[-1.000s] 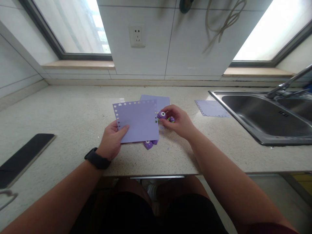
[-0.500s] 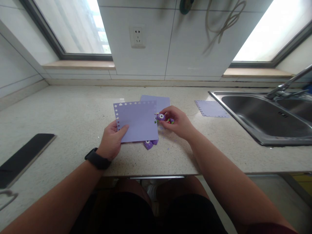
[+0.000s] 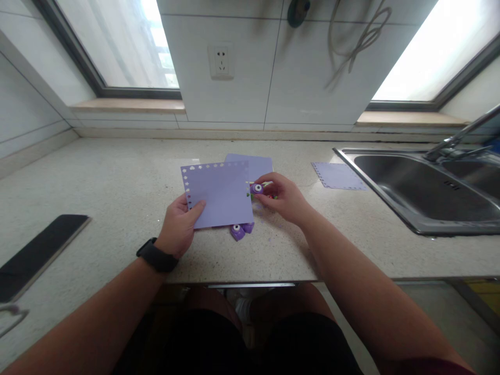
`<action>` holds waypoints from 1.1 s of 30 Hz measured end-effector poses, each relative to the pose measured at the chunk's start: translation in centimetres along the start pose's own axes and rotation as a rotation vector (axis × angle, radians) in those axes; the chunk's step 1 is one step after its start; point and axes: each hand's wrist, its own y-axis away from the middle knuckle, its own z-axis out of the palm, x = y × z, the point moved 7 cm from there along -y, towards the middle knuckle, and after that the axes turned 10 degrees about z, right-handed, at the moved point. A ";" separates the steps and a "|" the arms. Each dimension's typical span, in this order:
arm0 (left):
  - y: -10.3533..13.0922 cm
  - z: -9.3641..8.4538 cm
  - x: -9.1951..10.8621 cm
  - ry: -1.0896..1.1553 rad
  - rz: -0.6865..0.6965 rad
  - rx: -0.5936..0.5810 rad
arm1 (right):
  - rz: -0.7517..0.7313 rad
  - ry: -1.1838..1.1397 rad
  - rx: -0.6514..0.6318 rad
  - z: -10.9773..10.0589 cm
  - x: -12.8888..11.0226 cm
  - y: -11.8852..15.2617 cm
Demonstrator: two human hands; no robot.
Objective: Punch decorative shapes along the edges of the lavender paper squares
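My left hand (image 3: 180, 225) grips a square lilac paper sheet (image 3: 219, 198) by its left edge, thumb on top. Small cut-out shapes run along the sheet's top edge, the upper left side and part of the right side. My right hand (image 3: 284, 197) pinches a small purple craft punch (image 3: 257, 188) with a star mark on its white button, at the sheet's right edge. On the counter below the sheet lie more purple punches (image 3: 237, 232), partly covered by it. Small red and green pieces show under my right fingers, too hidden to name.
Behind the held sheet lies another lilac sheet (image 3: 253, 164). A lilac sheet with punched edges (image 3: 339, 175) lies beside the steel sink (image 3: 422, 208). A dark flat object (image 3: 39, 255) rests on the countertop (image 3: 128, 177) at left.
Both hands stay nearly in place. The punch has shifted very slightly left along with the sheet's edge, and the small coloured pieces under my right hand show less.
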 end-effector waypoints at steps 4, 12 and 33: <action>0.0 -0.1 0.0 0.014 0.013 0.003 | 0.001 0.007 0.006 0.0 -0.2 0.1; 0.0 -0.2 -0.1 0.012 0.022 0.010 | 0.005 -0.029 0.019 -0.1 -0.4 0.0; -0.1 -0.6 -0.1 -0.025 0.066 0.038 | 0.090 -0.135 -0.143 1.4 0.4 0.2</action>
